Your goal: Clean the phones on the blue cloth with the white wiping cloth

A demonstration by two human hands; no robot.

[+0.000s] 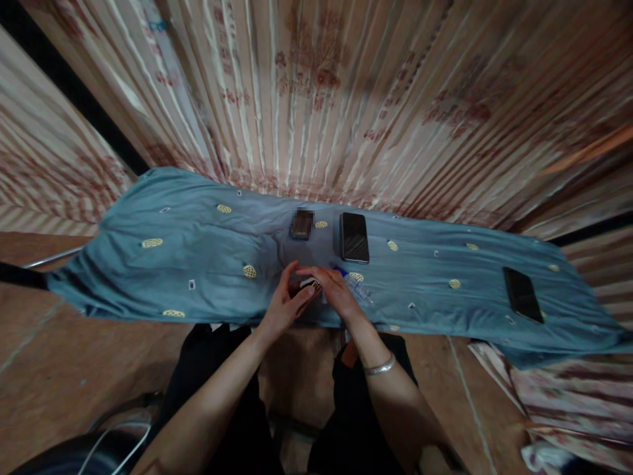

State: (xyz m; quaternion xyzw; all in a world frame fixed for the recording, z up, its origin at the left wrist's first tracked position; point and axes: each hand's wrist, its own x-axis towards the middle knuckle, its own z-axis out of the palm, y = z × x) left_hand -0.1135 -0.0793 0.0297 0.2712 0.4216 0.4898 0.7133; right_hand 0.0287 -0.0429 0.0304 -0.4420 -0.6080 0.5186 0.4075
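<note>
1. A blue cloth (pixel 217 251) printed with yellow pineapples covers the long surface.
2. Near its front edge, the left hand (pixel 283 302) grips a small object (pixel 309 300), mostly hidden, with the thumb along it; the right hand (pixel 332 287) arches over the top.
3. A silver bracelet (pixel 380 367) circles the right wrist.
4. Just beside the right hand lies a clear plastic item (pixel 361 288).
5. Beyond the hands lie a pixelated brown item (pixel 302 223) and a black smartphone (pixel 355 237).
6. Far right lies a dark rectangular device (pixel 523 295).
7. Patterned curtains (pixel 316 99) hang behind.
</note>
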